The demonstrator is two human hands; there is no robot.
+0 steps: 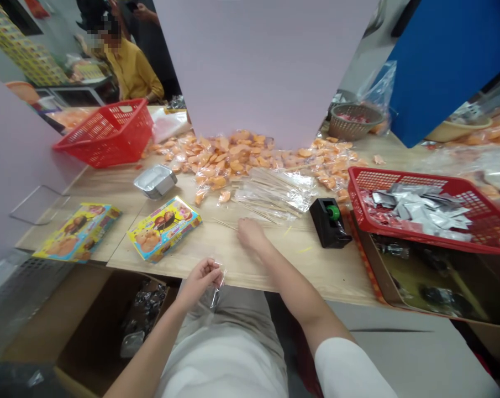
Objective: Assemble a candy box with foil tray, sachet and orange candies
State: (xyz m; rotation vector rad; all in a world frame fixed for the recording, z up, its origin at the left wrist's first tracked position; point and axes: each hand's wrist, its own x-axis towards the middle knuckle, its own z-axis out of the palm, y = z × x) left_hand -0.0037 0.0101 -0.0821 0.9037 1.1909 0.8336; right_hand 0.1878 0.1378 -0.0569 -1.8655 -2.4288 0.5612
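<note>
My left hand [205, 281] is at the table's front edge, with its fingers pinched on a small clear plastic bag [217, 290] that hangs toward my lap. Further in, my right hand [250, 234] rests low over the tabletop, fingers curled down around thin wooden sticks [225, 224] whose ends poke out to the left. Just beyond it lies a pile of clear-wrapped wooden sticks [270, 193]. Behind that pile spreads a heap of orange pieces in clear wrappers [237, 157]. A printed yellow box [164, 229] lies left of my hands.
A second printed box [78, 232] and foil trays [155, 181] are at left, below a red basket [109, 135]. On the right stand a black tape dispenser [330, 224] and a red basket [399, 179] of silver packets. A person in yellow [136, 72] sits across.
</note>
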